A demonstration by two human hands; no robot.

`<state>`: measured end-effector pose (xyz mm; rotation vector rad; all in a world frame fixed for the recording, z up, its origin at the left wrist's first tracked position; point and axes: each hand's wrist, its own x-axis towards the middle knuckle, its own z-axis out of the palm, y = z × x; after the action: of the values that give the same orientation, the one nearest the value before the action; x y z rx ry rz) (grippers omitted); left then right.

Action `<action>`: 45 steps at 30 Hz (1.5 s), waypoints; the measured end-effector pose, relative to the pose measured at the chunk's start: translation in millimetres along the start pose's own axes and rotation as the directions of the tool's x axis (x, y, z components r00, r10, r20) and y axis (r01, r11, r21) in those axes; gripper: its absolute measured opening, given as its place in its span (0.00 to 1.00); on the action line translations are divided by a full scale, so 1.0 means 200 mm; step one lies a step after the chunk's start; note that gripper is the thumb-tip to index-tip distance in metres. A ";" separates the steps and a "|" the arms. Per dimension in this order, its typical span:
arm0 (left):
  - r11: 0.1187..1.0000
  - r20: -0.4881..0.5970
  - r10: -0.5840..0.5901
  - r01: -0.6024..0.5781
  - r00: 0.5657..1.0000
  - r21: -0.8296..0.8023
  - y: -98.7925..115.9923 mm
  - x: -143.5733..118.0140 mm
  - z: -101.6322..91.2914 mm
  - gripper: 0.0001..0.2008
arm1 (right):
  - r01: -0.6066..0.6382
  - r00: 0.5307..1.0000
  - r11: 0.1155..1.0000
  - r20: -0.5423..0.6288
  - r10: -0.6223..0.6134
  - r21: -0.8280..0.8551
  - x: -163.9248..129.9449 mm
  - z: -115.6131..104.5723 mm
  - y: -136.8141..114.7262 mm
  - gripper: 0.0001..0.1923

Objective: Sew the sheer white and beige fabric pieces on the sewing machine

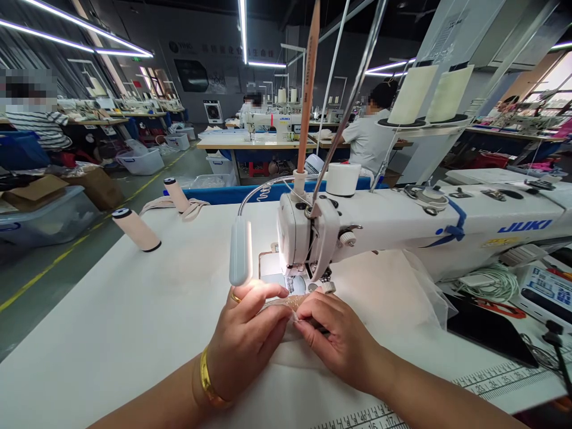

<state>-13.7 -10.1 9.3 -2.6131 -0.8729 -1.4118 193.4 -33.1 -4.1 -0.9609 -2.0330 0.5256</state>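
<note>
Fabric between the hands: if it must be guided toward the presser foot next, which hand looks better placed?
Left, probably: the left hand has its index finger stretched out just in front of the presser foot, while the right hand is curled at the fabric.

Head view, single: head-worn, facing forward and down from above the near side of the counter (89,333); hands (252,342) close, lower centre; sewing machine (384,217) near, centre to right; back wall (210,30) far off, upper frame.
</note>
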 end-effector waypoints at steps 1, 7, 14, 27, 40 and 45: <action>1.000 0.001 -0.002 0.002 1.000 0.002 0.00 0.00 0.00 0.10 | 0.000 1.000 1.000 0.000 0.000 0.000 0.00 0.00 0.00 0.07; 1.000 0.003 -0.010 0.010 1.000 0.001 0.01 0.00 0.00 0.10 | -0.003 1.000 1.000 0.004 0.003 0.001 0.00 0.00 0.00 0.07; 1.000 0.005 -0.007 0.007 1.000 0.001 0.01 0.01 0.01 0.09 | -0.015 1.000 1.000 0.013 0.015 -0.007 0.00 -0.01 0.00 0.06; 0.992 0.181 -0.027 0.049 0.983 -0.120 0.00 0.01 -0.01 0.11 | -0.094 0.995 0.994 -0.036 0.097 0.058 0.00 -0.02 -0.03 0.08; 0.992 0.144 -0.019 0.036 0.989 -0.118 0.00 0.01 0.00 0.10 | 0.021 0.994 1.000 -0.105 -0.022 -0.013 0.00 -0.01 -0.01 0.05; 0.991 0.160 -0.035 0.055 0.987 -0.125 0.01 0.01 0.00 0.10 | 0.027 0.994 0.999 -0.109 -0.030 -0.024 0.00 -0.01 0.00 0.05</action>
<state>-11.9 -10.1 11.6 -2.8516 -0.8912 -1.3292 194.5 -33.0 -3.0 -0.9518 -1.9552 0.4267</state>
